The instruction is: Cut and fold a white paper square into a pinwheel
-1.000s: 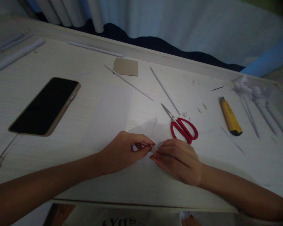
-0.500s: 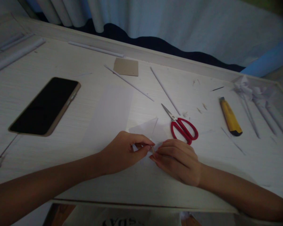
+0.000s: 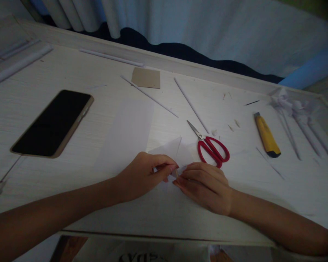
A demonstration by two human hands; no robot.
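Observation:
Close to the front of the white table, my left hand (image 3: 150, 174) and my right hand (image 3: 206, 186) meet fingertip to fingertip. Both are closed in a pinch on a small pale strip (image 3: 176, 173), thin and light-coloured; most of it is hidden by the fingers. Beneath and just behind them lies a piece of folded white paper (image 3: 169, 147). Scissors with red handles (image 3: 214, 150) rest right behind my right hand, blades pointing away to the left. A larger white sheet (image 3: 128, 125) lies flat behind my left forearm.
A phone (image 3: 53, 123) lies at left. Thin rolled paper sticks (image 3: 191, 105) and a cardboard piece (image 3: 146, 78) are towards the back. A yellow box cutter (image 3: 267, 134) lies at right, near several paper rolls with crumpled tops (image 3: 303, 116). A raised ledge (image 3: 180, 69) borders the back.
The fingertips have shifted very slightly around the small strip, and the folded paper beneath has moved a little to the left. Everything else stays put.

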